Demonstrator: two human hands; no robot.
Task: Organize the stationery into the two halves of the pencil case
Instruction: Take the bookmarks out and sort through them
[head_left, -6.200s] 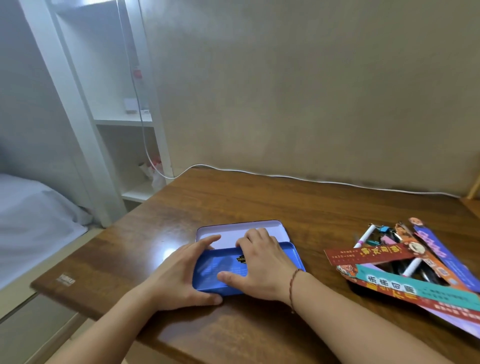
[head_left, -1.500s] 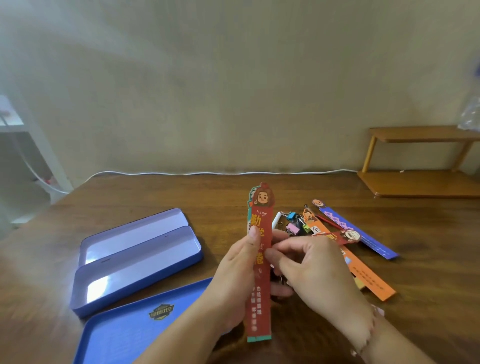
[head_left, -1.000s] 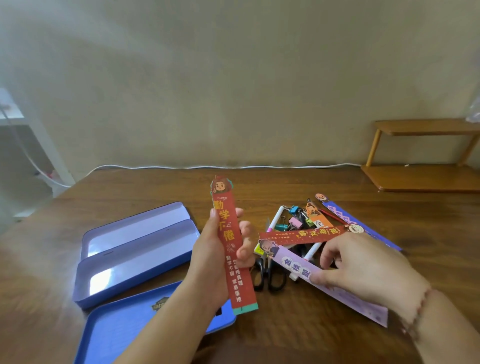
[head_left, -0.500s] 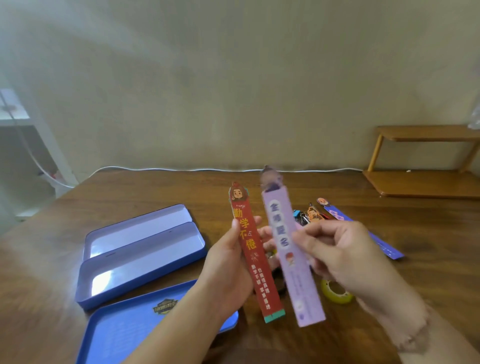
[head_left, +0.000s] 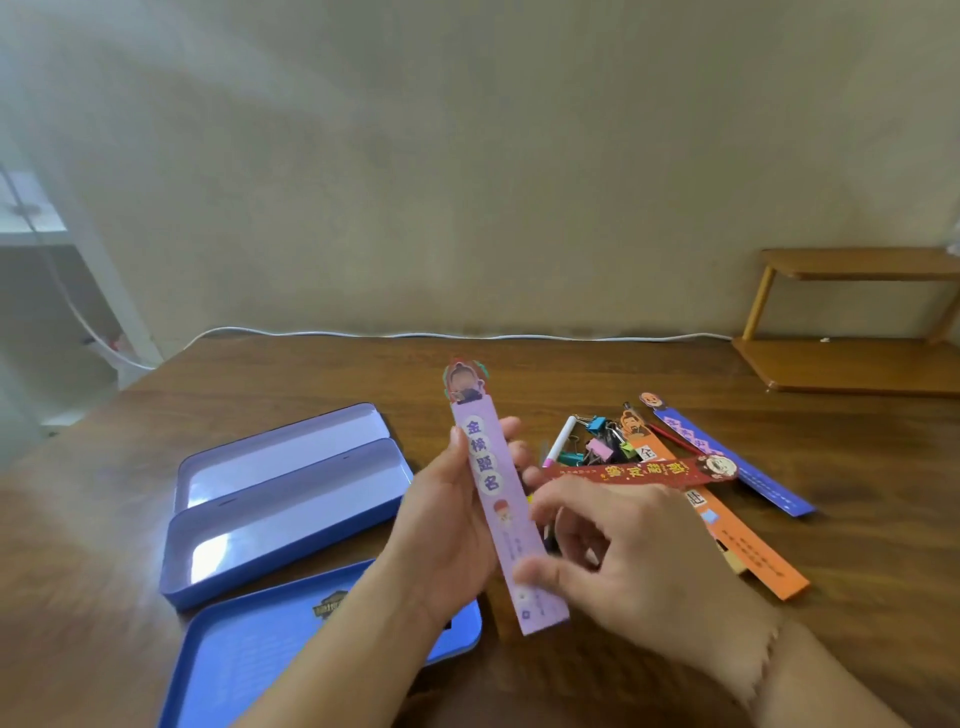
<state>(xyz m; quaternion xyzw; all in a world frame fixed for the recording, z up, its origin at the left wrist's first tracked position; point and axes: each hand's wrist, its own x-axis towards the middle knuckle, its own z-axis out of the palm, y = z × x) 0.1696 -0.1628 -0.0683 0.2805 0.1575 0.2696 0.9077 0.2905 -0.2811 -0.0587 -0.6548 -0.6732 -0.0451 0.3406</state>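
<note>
Left hand (head_left: 447, 525) clamped on lilac bookmark (head_left: 498, 499), upright above the table's near edge.
Right hand (head_left: 623, 540) loosely open beside it. Gathering step; next, lay bookmarks in an empty case half (head_left: 291, 519).

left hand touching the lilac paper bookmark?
Touching. Head view: left hand grips the lilac paper bookmark, thumb pressed on its left edge, fingers wrapped behind.

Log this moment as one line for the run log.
left hand: holds lilac bookmark upright | right hand: open beside it | case trays: empty | pile: unsorted
</note>
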